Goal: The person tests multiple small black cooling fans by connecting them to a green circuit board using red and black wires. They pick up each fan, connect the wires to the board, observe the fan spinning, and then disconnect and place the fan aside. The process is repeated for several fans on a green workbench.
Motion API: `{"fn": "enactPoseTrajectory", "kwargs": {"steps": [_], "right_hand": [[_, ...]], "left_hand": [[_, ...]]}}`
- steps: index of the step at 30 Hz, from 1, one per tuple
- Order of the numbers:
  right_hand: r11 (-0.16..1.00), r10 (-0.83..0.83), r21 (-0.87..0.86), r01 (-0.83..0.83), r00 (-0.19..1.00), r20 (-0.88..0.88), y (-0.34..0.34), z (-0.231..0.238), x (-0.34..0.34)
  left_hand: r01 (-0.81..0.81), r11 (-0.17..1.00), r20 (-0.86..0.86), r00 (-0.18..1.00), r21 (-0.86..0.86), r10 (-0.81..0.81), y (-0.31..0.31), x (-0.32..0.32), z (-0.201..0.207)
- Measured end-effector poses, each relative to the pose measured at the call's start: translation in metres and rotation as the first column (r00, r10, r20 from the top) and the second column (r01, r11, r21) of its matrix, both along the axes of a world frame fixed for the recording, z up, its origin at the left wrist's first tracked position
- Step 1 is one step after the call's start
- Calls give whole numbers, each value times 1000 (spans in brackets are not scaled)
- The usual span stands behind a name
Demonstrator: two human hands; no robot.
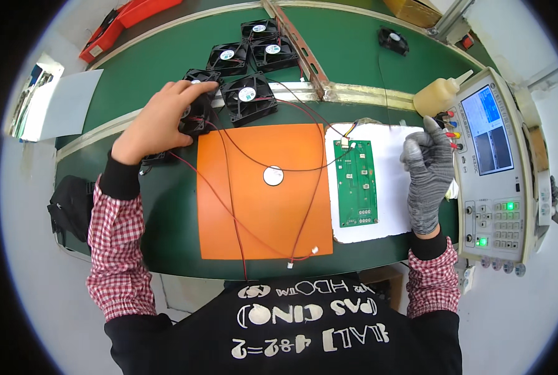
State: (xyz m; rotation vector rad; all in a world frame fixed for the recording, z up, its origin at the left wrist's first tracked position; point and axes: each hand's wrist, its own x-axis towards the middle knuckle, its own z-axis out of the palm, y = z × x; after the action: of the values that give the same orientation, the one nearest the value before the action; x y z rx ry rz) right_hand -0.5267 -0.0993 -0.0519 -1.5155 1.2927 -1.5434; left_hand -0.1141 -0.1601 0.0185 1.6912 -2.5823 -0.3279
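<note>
Resting at the far left corner of the orange mat (263, 187), a black cooling fan (199, 115) is gripped by the bare left hand (160, 122). The gloved right hand (427, 172) is loosely curled, empty, beside the green circuit board (356, 182). Lifting carelessly, the red and black leads (229, 206) could be snagged and the board dragged.

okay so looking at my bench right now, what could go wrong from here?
The left hand grips a black fan whose red and black wires loop loosely across the orange mat; lifting it could snag them. They also run to the green circuit board, which might get dragged off its white pad.
</note>
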Motion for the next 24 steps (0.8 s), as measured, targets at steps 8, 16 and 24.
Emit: {"fn": "enactPoseTrajectory", "kwargs": {"steps": [8,16,24], "right_hand": [[897,340,-32,-441,733,-589,47,59,68],[959,-154,-227,-172,357,-921,21,58,5],[938,339,189,-291,882,-327,5,0,5]], "left_hand": [[301,827,-186,884,-475,-429,88,-118,48],[-471,793,-800,599,-387,-34,42,-34,45],[-39,957,-296,954,-286,-49,106,-123,-30]]}}
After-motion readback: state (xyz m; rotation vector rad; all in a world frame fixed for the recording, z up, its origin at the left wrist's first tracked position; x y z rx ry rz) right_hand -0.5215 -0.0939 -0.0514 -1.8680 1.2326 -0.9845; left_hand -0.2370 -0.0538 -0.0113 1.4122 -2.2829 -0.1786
